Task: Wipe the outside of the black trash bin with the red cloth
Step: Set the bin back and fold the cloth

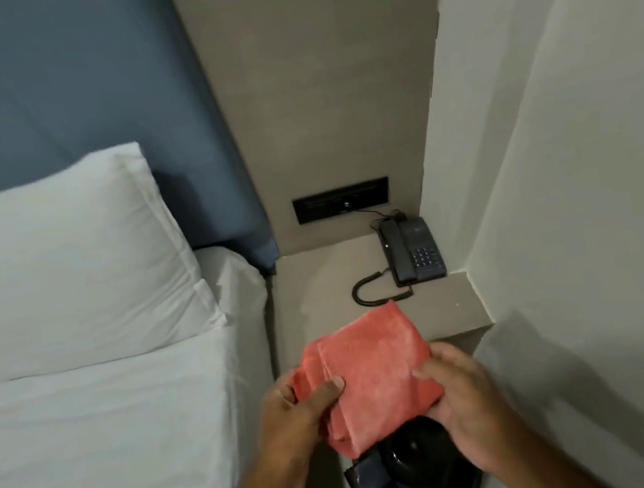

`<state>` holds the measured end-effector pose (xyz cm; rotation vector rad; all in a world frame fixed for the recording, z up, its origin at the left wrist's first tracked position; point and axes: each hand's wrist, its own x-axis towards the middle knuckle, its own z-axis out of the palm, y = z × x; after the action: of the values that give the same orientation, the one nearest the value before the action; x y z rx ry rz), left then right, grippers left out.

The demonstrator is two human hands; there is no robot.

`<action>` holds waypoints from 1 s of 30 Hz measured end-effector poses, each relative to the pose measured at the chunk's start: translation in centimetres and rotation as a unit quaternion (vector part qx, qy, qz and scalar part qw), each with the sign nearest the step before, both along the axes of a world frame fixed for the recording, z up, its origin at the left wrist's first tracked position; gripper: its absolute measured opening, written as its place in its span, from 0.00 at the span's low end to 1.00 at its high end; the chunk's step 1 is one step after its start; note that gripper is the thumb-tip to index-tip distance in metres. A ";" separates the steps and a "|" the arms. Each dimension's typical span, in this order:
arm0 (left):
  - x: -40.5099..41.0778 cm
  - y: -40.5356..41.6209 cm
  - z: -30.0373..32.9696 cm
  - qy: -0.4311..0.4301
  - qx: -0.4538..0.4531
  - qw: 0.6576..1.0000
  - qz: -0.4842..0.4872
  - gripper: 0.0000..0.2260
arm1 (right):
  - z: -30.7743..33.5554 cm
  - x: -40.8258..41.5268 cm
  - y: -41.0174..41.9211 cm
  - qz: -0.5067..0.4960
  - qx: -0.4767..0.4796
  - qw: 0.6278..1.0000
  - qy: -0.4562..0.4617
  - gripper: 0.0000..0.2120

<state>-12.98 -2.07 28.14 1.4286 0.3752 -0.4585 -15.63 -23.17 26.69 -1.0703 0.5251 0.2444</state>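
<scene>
The red cloth [375, 372] is folded and held up in front of me by both hands. My left hand [299, 416] pinches its left edge with the thumb on top. Its right edge is gripped by my right hand [464, 401]. Directly below the cloth and hands stands the black trash bin [415, 479], glossy and round, seen from above near the bottom edge of the view. A dark rectangular tab sticks out from its left side. Much of the bin is hidden by my hands and the cloth, which is above it and apart from it.
A bed with white sheets and a pillow [62, 263] fills the left. A beige bedside shelf [318, 285] beyond the cloth carries a dark telephone [412, 251] with a coiled cord. A wall socket panel [341, 199] sits above it. A white wall closes in on the right.
</scene>
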 end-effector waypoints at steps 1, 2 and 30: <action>0.1 0.4 2.0 -0.015 0.031 0.999 0.002 0.26 | 1.7 -0.2 -0.3 0.033 -0.072 0.997 0.003 0.11; 0.2 0.6 3.2 -0.030 0.054 0.998 -0.007 0.23 | 2.8 -0.2 -0.7 0.051 -0.130 0.990 0.011 0.13; 20.8 0.6 -27.3 0.016 0.244 0.966 -0.090 0.18 | -23.7 23.1 4.1 0.313 -0.286 0.896 0.130 0.23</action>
<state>7.80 -1.43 0.86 1.9466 0.4025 -0.5616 7.45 -19.06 3.00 -1.7902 0.4876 0.8487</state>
